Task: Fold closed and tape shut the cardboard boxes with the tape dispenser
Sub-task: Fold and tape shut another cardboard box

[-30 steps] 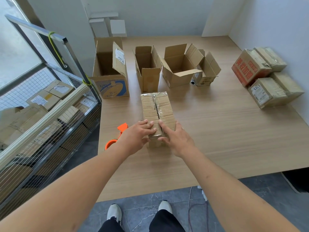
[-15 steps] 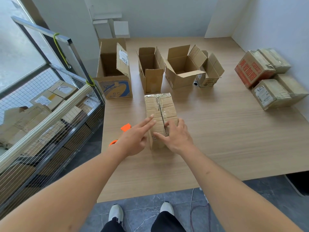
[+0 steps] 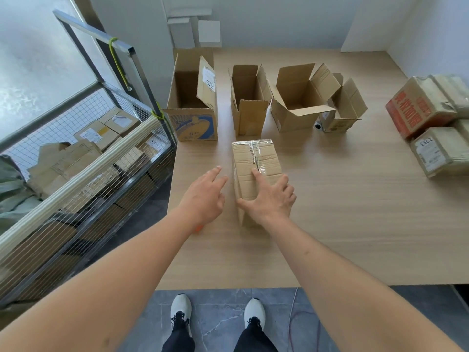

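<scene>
Pressing taped box (image 3: 256,168) w/ spread right hand (image 3: 270,199); left hand (image 3: 203,196) hovers open.

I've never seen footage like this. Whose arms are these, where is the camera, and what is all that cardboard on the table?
There is no machine here. A person wears a wide-angle camera on the head, looking forward and down, so you see their own arms and, at the bottom, their shoes on the floor.

The right hand rests with spread fingers on top of the taped box, a small carton whose top seam is covered with clear tape. The left hand hovers open beside that box and holds nothing.

On the wooden table behind it stand four open boxes with their flaps up, not yet closed. At the right edge lies a group of sealed boxes. A sliver of orange, likely the tape dispenser, peeks out under the left wrist. To the left is a wire cart holding more cartons.
</scene>
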Motion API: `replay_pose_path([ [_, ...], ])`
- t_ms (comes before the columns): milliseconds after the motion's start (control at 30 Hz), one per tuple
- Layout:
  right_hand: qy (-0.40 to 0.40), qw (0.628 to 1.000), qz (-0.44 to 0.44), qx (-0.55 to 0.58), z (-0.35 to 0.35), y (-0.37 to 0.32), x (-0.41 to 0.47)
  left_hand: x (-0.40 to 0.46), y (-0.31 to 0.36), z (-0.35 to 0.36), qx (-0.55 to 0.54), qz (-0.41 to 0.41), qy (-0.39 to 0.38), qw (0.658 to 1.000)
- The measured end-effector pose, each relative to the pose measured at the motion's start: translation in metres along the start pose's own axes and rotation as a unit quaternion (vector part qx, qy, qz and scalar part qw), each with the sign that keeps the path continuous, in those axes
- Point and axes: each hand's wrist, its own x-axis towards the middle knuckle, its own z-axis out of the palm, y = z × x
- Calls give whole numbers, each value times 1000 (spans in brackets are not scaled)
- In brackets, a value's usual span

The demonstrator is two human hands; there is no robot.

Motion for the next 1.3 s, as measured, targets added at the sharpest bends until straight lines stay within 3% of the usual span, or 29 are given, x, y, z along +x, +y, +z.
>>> replay_pose_path([
  [233, 31, 999, -3, 20, -43, 6, -38, -8, 20, -38, 35, 15, -10, 999],
  [367, 67, 996, 44, 38, -66, 7, -79, -13, 38, -65, 17, 66, -34, 997],
  [700, 151, 979, 130, 46, -133, 49, -165, -42, 120, -120, 89, 205, -33, 974],
  [933, 189, 965, 175, 53, -185, 117, -202, -49, 213, -127, 100, 283, -11, 954],
  [1300, 201, 960, 187, 52, -229, 283, -218, -37, 382, -68, 113, 302, -6, 947],
])
